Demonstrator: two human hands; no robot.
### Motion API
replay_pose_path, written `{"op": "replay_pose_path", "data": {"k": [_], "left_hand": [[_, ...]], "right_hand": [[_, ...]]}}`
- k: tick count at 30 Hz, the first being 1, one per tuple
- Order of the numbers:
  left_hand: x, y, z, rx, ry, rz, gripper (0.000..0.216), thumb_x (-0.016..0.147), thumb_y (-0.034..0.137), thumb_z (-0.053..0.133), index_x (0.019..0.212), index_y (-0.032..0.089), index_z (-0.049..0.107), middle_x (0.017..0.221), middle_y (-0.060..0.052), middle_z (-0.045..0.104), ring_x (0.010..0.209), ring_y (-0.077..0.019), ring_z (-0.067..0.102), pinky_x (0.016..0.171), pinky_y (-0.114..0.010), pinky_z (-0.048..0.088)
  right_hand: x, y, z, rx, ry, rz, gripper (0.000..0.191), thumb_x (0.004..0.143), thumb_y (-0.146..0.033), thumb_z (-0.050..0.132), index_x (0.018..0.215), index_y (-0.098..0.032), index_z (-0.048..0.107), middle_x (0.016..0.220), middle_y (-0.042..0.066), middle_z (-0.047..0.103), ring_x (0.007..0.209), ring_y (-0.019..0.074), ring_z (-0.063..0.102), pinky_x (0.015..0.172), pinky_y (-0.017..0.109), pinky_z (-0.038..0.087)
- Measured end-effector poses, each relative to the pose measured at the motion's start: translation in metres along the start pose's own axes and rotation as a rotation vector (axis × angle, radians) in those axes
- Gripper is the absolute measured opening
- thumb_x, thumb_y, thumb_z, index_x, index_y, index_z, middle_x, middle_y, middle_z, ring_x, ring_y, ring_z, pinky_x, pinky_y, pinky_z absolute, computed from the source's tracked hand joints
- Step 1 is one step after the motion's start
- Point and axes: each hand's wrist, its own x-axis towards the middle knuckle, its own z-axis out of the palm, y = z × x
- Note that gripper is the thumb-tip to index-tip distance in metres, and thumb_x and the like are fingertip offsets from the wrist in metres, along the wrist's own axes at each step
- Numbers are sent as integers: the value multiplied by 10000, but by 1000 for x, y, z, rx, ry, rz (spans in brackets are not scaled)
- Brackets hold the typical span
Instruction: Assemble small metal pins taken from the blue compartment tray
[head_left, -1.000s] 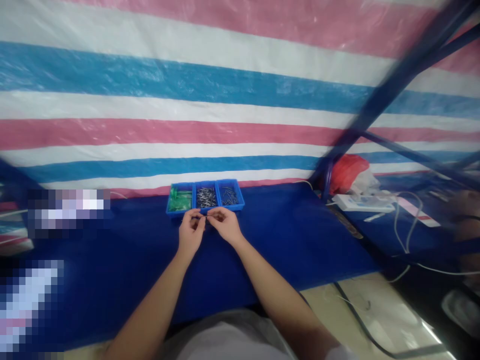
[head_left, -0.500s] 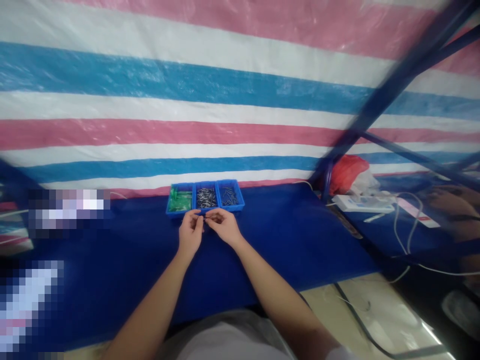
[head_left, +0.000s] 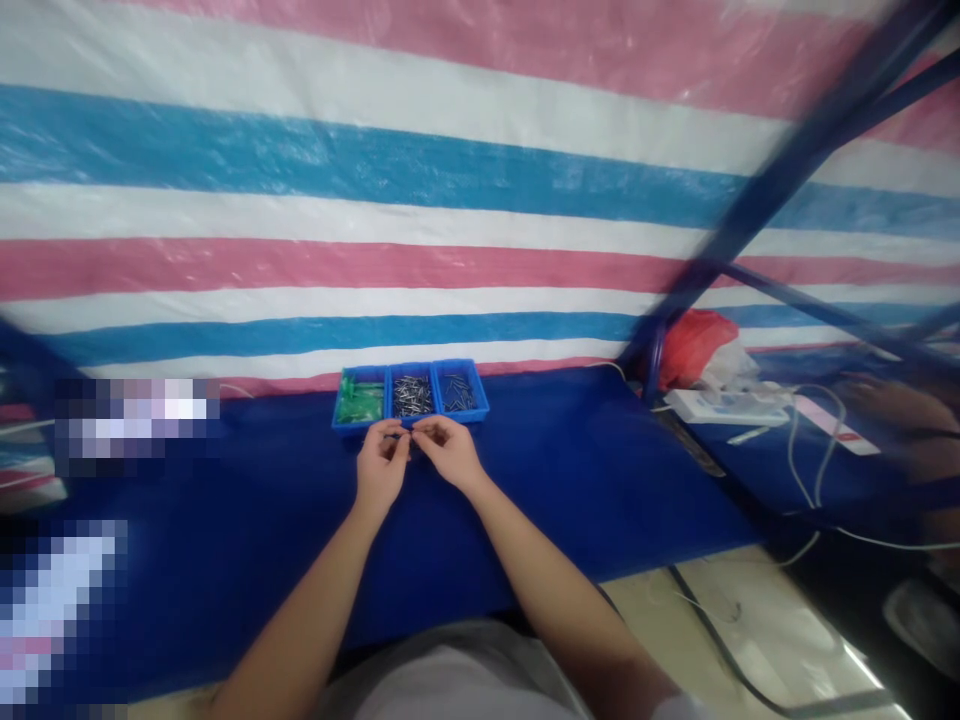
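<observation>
My left hand [head_left: 383,462] and my right hand [head_left: 448,452] meet fingertip to fingertip just in front of three joined blue bins. Both are closed in a pinch; what sits between the fingers is too small and dark to name. The left bin [head_left: 360,428] holds green plastic packets [head_left: 360,402]. In the middle bin [head_left: 412,366] lies a heap of small metal pins or screws [head_left: 412,396]. Fewer thin metal pieces [head_left: 457,393] lie in the right bin [head_left: 480,408].
A dark blue table [head_left: 585,480] lies under the bins, with a striped plastic sheet [head_left: 375,270] behind. To the right stand a blue metal frame [head_left: 720,235], a red bag [head_left: 694,345], a white power strip [head_left: 720,408] and cables [head_left: 796,465]. A blurred person's arm [head_left: 930,430] shows at far right.
My fingertips have shifted very slightly against each other. The person's arm at far right has moved a little. The bins stay where they were.
</observation>
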Motion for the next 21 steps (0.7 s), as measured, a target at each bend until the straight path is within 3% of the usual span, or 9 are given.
{"op": "replay_pose_path", "data": {"k": [12,18,21], "left_hand": [[0,3,-2,79,-21,0,287,901,399,620,1114,207,603,774,1,662,570,-112,623,590,-251,533],[-1,2,-1,-17,-12,-15,367,855,403,680,1151,204,590,1004,-56,706,640,-120,669,635,-278,587],[-1,2,-1,-16,-17,-10,378,840,391,701,1146,199,590,1010,-61,713,629,-115,665,636,-275,585]], "right_hand": [[-4,-7,0,-97,-64,0,171,826,-350,692,910,-204,722,817,27,726,729,170,670,698,290,539],[-3,-5,-1,-167,-38,-5,173,866,-362,640,894,-205,705,831,19,717,739,159,641,699,274,509],[-2,-3,-1,-177,-11,10,182,871,-370,627,867,-202,696,823,17,715,736,158,635,706,272,504]]}}
